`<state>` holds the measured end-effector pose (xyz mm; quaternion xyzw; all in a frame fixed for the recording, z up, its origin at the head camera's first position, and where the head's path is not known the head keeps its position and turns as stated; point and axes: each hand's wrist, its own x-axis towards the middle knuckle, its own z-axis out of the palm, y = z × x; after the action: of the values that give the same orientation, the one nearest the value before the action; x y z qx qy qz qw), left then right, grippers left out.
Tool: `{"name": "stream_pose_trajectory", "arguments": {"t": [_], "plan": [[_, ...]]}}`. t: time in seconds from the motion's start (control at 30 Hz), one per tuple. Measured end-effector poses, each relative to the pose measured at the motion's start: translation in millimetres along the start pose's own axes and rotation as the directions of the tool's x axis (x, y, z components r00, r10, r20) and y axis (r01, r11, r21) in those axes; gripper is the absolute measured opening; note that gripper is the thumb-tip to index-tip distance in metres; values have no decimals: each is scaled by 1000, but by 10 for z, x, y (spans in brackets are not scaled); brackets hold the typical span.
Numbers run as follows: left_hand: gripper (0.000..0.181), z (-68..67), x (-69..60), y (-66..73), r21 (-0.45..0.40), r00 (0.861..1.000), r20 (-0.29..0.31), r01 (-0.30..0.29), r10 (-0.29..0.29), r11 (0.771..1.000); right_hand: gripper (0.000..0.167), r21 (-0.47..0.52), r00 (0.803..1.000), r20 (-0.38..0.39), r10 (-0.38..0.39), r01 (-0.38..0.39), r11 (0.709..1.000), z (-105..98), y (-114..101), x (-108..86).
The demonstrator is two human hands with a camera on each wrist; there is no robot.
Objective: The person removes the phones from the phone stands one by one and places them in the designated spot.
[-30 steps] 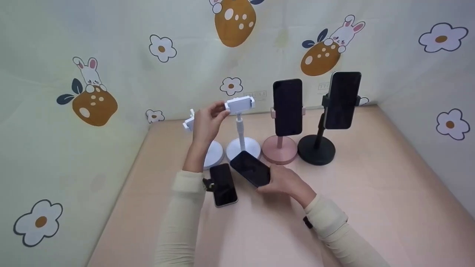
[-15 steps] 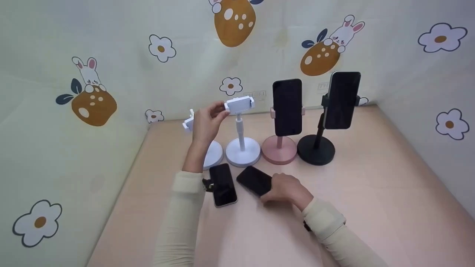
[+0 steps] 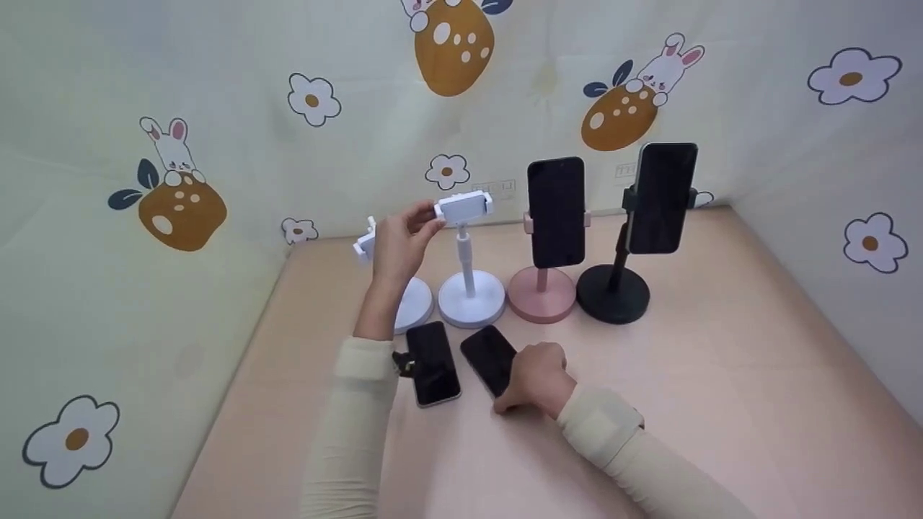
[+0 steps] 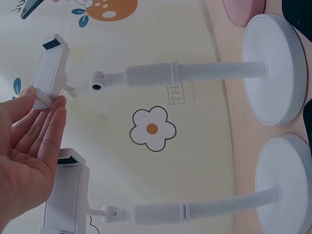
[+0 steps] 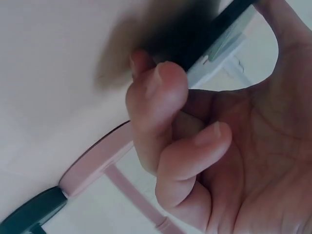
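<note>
My left hand pinches the lower-left end of the clamp on a white phone stand; the left wrist view shows thumb and fingers on that clamp arm. That clamp holds no phone. Partly behind the left hand is a second white phone stand. On the right, my right hand grips the near end of a black-screened phone, low at the tabletop, angled. In the right wrist view, curled fingers lie along the phone's dark edge. Whether the phone touches the table cannot be told.
Another phone lies screen up beside the left forearm. A pink stand and a black stand each hold a phone upright at the right. Patterned cloth hangs behind the table.
My right hand has brought the phone down and towards me, away from the white stand's base, and turned it more lengthwise. The left hand has kept its pinch on the clamp.
</note>
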<state>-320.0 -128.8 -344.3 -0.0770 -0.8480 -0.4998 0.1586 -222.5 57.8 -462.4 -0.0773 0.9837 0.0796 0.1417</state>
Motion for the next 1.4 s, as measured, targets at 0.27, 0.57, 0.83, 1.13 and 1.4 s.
{"name": "stream_pose_trajectory", "arguments": {"t": [0.27,0.57,0.83,1.13,1.4], "plan": [[36,18,-2,3,-8,1000,-2,-3,3,1000,89,-73,998,57,25,-21,997,2,-99,3],[36,10,1,-5,-6,999,-17,-29,29,1000,98,-69,992,116,49,-41,997,13,-114,45],[36,18,8,-6,-7,999,-19,-27,27,1000,100,-29,988,146,58,-55,998,2,-102,64],[35,24,4,-7,-16,1000,-20,-19,19,1000,103,-46,990,141,29,-23,999,-7,-22,61],[36,34,1,6,-7,999,-27,-25,25,1000,86,14,996,86,-29,28,1000,-86,188,30]]}}
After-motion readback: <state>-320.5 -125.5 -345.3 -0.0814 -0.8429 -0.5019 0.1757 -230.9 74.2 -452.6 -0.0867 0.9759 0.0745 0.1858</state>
